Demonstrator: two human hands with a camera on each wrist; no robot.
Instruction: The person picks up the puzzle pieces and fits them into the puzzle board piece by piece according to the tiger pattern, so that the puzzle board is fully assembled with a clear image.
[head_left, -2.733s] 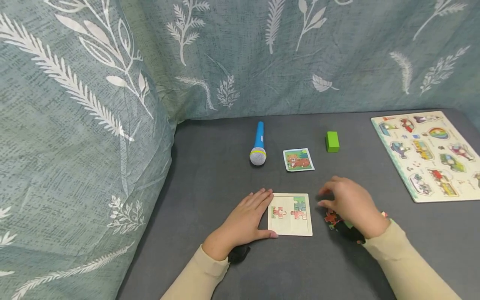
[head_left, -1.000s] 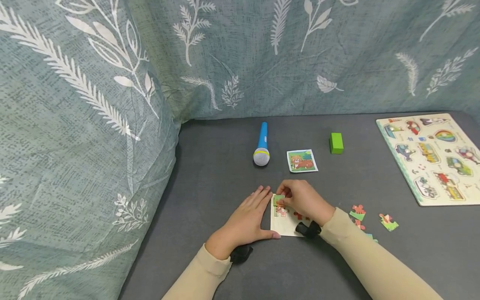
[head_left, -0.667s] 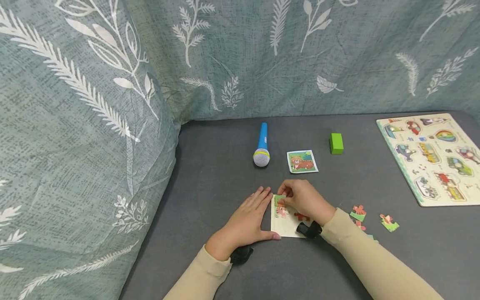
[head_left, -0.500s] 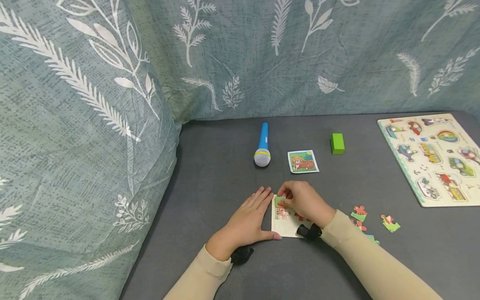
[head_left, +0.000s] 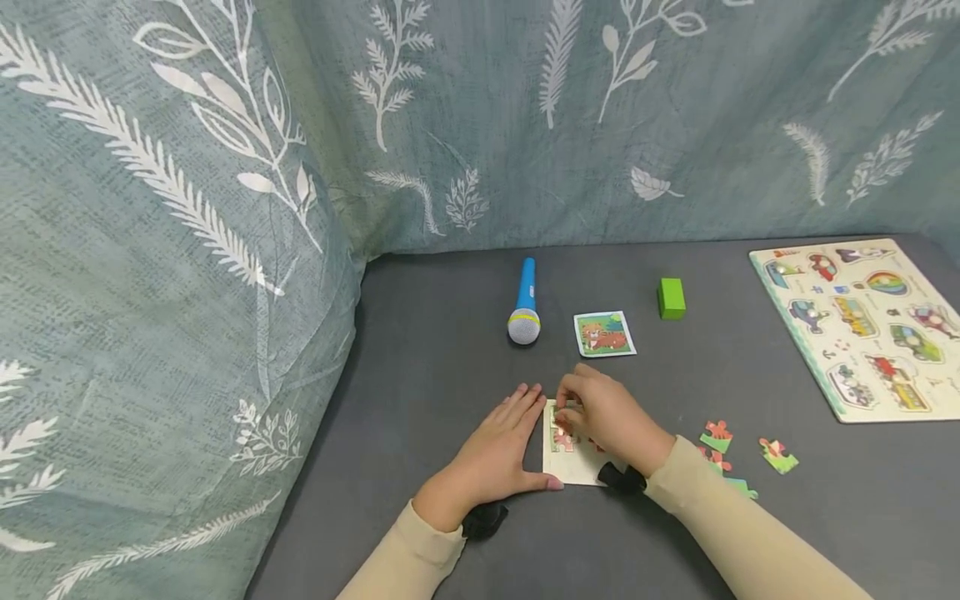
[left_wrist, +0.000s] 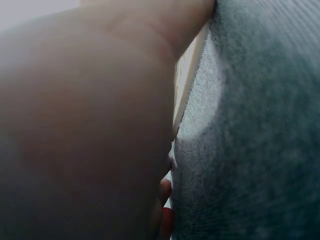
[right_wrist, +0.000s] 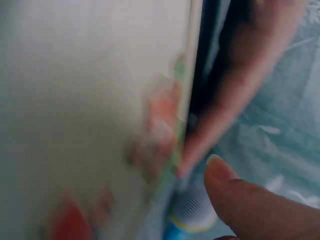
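A pale wooden puzzle tray (head_left: pixel 581 472) lies flat on the table in the head view. My left hand (head_left: pixel 495 450) rests along its left edge with fingers straight and thumb at the near corner. Over the tray's upper left, my right hand (head_left: pixel 611 421) pinches a small puzzle piece (head_left: pixel 566 425), mostly hidden by the fingers. Just below it, a reddish tiger piece (head_left: pixel 562 442) sits in the tray. The right wrist view shows the tray (right_wrist: pixel 90 75) blurred, with an orange and green piece (right_wrist: pixel 162 115) by its edge.
Several loose puzzle pieces (head_left: pixel 717 435) lie right of the tray, beside the right sleeve. Behind are a picture card (head_left: pixel 604 334), a blue toy microphone (head_left: pixel 525 304) and a green block (head_left: pixel 671 298). A vehicle puzzle board (head_left: pixel 862 333) lies far right, before a curtain (head_left: pixel 480 125).
My right hand moved from the loose pieces to the tray with a puzzle piece. The green piece at the upper left corner has since lifted. My left hand stayed. The head view tilted slightly.
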